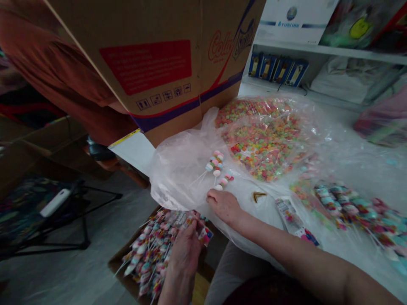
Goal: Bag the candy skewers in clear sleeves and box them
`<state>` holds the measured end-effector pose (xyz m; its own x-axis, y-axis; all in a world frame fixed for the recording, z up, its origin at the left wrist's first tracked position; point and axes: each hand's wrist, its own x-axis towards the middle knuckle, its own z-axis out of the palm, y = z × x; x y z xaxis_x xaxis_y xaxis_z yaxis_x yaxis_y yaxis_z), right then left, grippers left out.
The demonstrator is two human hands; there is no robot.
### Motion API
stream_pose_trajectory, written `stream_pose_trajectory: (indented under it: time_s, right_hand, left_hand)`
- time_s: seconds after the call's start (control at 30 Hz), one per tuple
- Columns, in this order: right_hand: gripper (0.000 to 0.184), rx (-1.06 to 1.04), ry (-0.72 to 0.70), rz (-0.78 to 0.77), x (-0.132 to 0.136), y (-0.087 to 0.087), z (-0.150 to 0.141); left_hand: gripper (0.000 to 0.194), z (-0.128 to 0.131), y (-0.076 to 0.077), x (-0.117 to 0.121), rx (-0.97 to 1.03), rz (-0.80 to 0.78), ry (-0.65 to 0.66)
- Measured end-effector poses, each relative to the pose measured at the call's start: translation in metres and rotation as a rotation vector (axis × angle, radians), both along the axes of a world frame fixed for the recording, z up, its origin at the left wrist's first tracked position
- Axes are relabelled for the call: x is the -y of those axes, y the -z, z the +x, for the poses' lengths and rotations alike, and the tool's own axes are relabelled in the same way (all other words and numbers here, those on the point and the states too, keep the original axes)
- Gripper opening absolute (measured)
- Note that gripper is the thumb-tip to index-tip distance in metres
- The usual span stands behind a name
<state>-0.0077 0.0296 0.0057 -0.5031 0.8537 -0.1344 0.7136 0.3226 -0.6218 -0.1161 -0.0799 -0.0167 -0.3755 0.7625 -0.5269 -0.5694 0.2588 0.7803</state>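
Observation:
Over an open cardboard box at the lower middle, my left hand [186,243] is closed on a clear printed candy bag [206,235], its end showing past my fingers. My right hand [225,206] is closed at the white plastic sheet, its fingers pinched around the stick end of a candy skewer [224,182] with pastel pieces. The stick itself is hidden by the fingers. Just beyond lie more candy skewers [215,162] side by side on the sheet. To the right of my right hand are a gold twist tie [259,196] and another printed candy bag [289,214].
The cardboard box [114,264] below is heaped with bagged skewers. Loose colourful candies [260,131] lie under clear plastic, with stacked skewers [352,203] at right. A tall carton [165,114] stands at the back; a person in an orange garment [73,72] is behind it.

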Motion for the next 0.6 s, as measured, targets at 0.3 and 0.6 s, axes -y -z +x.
stream_pose_trajectory:
  time_s: [0.3, 0.6]
  right_hand:
    - [0.015, -0.642, 0.488, -0.421, 0.022, 0.018, 0.092]
    - [0.016, -0.434, 0.261, -0.177, 0.053, 0.0, 0.103]
  left_hand:
    - [0.027, 0.024, -0.025, -0.001, 0.206, -0.039, 0.154]
    - [0.032, 0.045, -0.036, 0.006, 0.147, -0.032, 0.114]
